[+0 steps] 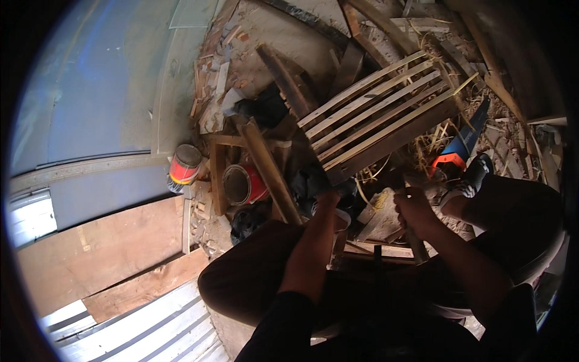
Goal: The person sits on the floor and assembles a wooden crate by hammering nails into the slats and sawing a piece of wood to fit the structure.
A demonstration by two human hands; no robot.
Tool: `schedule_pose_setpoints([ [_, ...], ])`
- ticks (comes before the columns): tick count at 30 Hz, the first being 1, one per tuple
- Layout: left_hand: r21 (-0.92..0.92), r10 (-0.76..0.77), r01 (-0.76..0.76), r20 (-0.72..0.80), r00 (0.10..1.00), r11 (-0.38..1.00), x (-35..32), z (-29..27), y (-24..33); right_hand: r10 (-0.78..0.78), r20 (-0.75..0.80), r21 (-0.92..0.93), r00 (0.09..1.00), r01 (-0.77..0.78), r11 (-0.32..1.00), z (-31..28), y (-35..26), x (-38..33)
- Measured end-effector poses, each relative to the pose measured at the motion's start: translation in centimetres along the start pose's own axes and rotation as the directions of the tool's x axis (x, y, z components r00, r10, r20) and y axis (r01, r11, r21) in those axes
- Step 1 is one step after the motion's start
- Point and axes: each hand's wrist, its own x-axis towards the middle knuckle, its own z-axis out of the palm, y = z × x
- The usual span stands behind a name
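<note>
a slatted wooden frame (380,109) lies slantwise over scrap wood (282,78). right of the frame is an orange-handled blue saw (462,146); left of the frame, a red can (256,184). below the frame, the right hand (415,210) is clenched around a wooden stick (417,246). the left hand (328,200) is at the frame's near corner, too dark to tell whether it grips.

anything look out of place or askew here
Yes. The saw sits loose among wood scraps close to the right shoe, an awkward spot for a cutting tool. The slatted wooden piece is askew, slanting across the clutter beyond the left hand. I see no clear spill.
</note>
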Motion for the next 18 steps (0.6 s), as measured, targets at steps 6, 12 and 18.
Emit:
schedule_pose_setpoints([
  [6, -0.096, -0.064, 0.065, 0.016, 0.998, 0.993, 1.8, 1.5, -1.7, 0.008, 0.127, -0.050, 0.992, -0.002, 0.999, 0.2, 0.0, 0.6],
  [12, -0.235, 0.070, -0.206, -0.483, 0.873, 0.950, 1.5, 1.8, -3.3, 0.077, 0.114, -0.058, 0.990, -0.071, 0.996, -0.6, 1.1, 1.8],
  [18, -0.451, 0.154, -0.411, -0.504, 0.850, 0.792, 1.1, -1.6, -9.1, 0.128, 0.082, -0.030, 0.988, -0.126, 0.992, 0.0, 0.6, 2.0],
])
